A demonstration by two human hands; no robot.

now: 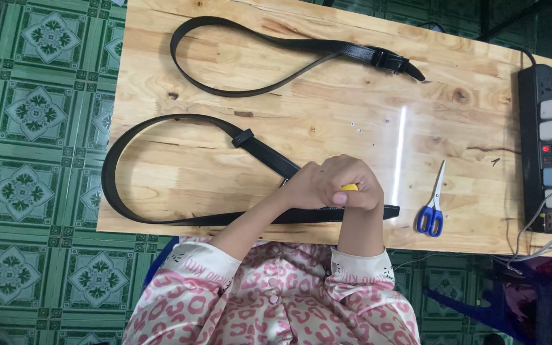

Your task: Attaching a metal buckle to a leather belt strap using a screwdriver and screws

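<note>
Wooden table [225,160], seen from above; green patterned floor tiles [33,128] around it.

Both hands meet at the near edge of the table, over the near belt [161,121]. Left hand [308,185] lies on the belt where its two runs come together, fingers curled; whether its grip pinches the strap I cannot tell. Right hand [356,188] is closed in a fist around a small yellow tool [350,187], of which only a sliver shows between the fingers; the tool is pressed down at the belt.

The near belt is black and forms a long loop opening to the left, with a keeper [243,138] on its upper run. Its tip [388,211] pokes out just right of the hands, along the table edge.

Second black belt [237,57] lies looped at the far side, well apart, buckle end [394,62] pointing right.

Blue-handled scissors [432,204] lie closed, near the right hand, not touching.

Black power strip [536,147] with white plugs sits at the right edge of the table.

Sleeves are pink, leopard-patterned.
</note>
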